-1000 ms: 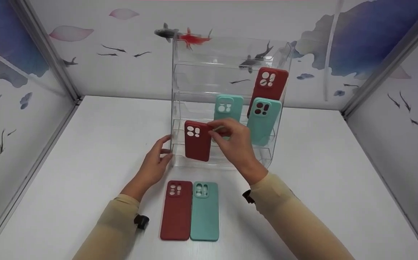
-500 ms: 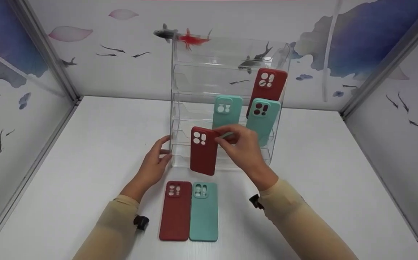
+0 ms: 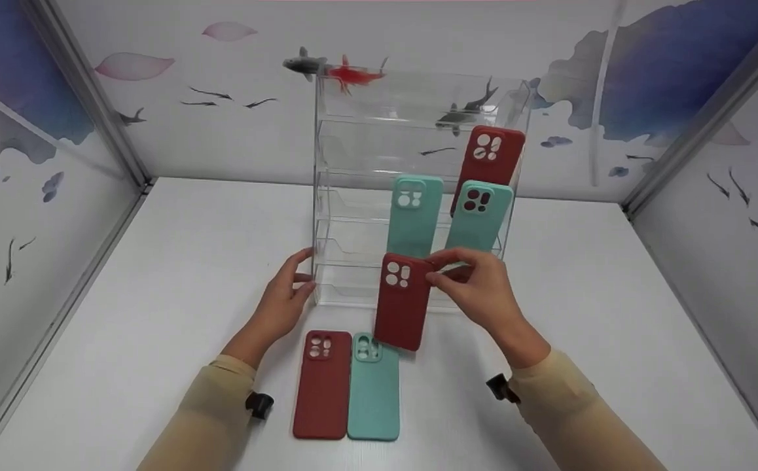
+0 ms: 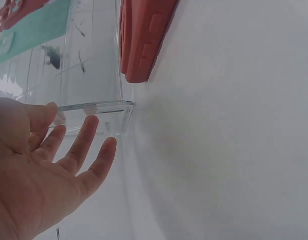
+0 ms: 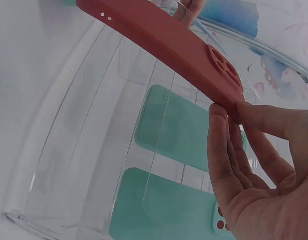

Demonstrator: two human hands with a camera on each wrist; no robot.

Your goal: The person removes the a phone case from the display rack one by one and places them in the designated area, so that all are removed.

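My right hand [image 3: 480, 288] pinches a red phone case [image 3: 402, 304] by its upper right edge. The case hangs upright in front of the clear acrylic rack [image 3: 353, 229], its lower end overlapping a teal phone case [image 3: 374, 399] in the head view. That teal one lies flat beside another red phone case [image 3: 322, 392], both with camera cutouts towards the rack. At the rack's left side, my left hand [image 3: 281, 301] touches the panel with loosely extended fingers. In the right wrist view, thumb and fingertips meet on the corner of the held red case [image 5: 168, 42].
Two teal cases stand in the rack, one mid-width [image 3: 415, 212] and one at the right [image 3: 480, 212]. Behind the right one a red case [image 3: 491, 154] stands higher up. A white table [image 3: 582, 294] carries everything, enclosed by patterned walls [image 3: 222, 137].
My right hand has drawn the red case out from the rack's lower left, towards me and to the right. The left hand has stayed at the rack's side.
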